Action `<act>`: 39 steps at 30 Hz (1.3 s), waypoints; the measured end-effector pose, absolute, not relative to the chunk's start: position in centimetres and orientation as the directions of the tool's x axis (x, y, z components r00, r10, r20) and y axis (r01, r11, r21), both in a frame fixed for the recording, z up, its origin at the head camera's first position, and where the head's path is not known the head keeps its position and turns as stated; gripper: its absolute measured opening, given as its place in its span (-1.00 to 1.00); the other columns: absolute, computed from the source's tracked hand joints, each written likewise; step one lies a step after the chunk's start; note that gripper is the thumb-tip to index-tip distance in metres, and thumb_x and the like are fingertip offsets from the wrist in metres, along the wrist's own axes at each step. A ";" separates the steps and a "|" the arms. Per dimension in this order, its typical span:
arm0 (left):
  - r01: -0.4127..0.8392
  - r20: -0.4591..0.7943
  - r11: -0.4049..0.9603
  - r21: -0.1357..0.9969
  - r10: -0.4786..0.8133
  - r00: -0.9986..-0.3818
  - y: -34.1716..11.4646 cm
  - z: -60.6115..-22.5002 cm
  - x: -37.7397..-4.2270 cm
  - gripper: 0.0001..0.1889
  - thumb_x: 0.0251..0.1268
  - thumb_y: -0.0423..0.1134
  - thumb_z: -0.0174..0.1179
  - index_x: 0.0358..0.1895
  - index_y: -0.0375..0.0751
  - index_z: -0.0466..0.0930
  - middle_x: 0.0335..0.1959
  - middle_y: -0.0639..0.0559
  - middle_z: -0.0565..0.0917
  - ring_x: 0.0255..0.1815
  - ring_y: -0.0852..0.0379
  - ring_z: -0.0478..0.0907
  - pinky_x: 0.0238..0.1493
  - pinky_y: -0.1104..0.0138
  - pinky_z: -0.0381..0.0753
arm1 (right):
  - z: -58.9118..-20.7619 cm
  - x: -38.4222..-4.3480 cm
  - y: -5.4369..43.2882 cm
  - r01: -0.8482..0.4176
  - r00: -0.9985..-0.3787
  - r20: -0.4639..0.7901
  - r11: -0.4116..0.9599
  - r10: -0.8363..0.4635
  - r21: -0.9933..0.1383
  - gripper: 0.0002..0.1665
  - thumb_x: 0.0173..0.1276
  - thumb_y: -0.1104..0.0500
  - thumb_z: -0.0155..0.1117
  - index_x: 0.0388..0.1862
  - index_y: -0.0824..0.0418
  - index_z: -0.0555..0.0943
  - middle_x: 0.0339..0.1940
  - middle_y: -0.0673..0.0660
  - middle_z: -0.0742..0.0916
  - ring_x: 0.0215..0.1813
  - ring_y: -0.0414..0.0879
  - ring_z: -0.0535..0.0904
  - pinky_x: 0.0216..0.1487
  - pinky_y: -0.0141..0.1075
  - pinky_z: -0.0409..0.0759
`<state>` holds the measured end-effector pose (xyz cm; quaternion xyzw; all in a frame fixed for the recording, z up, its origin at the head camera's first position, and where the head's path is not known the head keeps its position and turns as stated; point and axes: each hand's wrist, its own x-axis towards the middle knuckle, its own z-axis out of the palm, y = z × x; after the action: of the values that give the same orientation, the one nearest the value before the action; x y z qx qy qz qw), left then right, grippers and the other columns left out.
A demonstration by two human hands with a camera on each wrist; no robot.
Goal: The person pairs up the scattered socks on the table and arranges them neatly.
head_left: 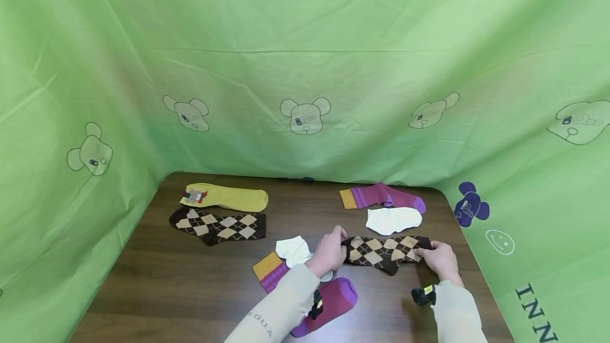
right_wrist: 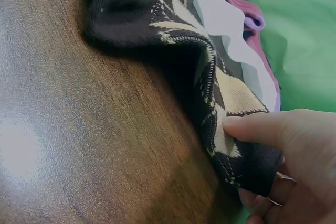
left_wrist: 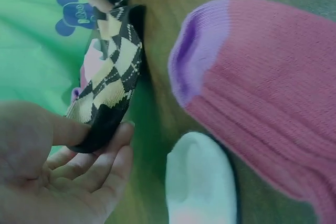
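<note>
An argyle sock (head_left: 376,251) in dark brown with cream and tan diamonds stretches sideways between both hands on the right of the table. My left hand (head_left: 331,250) pinches its dark toe between thumb and fingers, as the left wrist view shows. At the other end, my right hand (head_left: 442,261) pinches the dark cuff, thumb on top of the fabric (right_wrist: 231,129). Below the left forearm lies a purple sock (head_left: 333,300) with an orange cuff, partly hidden by the sleeve. A white ankle sock (head_left: 292,251) lies just left of the left hand.
Behind the held sock lie another white sock (head_left: 393,220) and a purple sock (head_left: 376,195). A yellow sock (head_left: 235,198) and a second argyle sock (head_left: 229,226) lie at the back left. Green curtain (head_left: 305,68) surrounds the wooden table (head_left: 157,279).
</note>
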<state>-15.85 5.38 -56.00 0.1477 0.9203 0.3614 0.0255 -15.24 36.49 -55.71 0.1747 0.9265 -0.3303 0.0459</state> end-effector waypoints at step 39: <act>0.127 0.081 0.252 0.959 0.188 -0.979 3.5 -53.8 -17.6 -0.81 0.54 -0.24 0.05 -0.16 -0.15 0.67 -0.29 0.13 0.72 -0.20 0.20 0.56 -0.10 0.26 0.51 | -55.7 -15.7 35.1 0.199 -0.975 -0.061 0.720 0.212 -0.665 -0.69 0.37 0.15 0.28 -0.17 0.42 0.68 -0.29 0.30 0.73 -0.27 0.10 0.57 -0.23 -0.11 0.49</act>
<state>-17.64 3.54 -53.84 0.0997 0.7909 0.6032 0.0251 -15.66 35.08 -55.71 0.1108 0.9272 -0.3577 -0.0096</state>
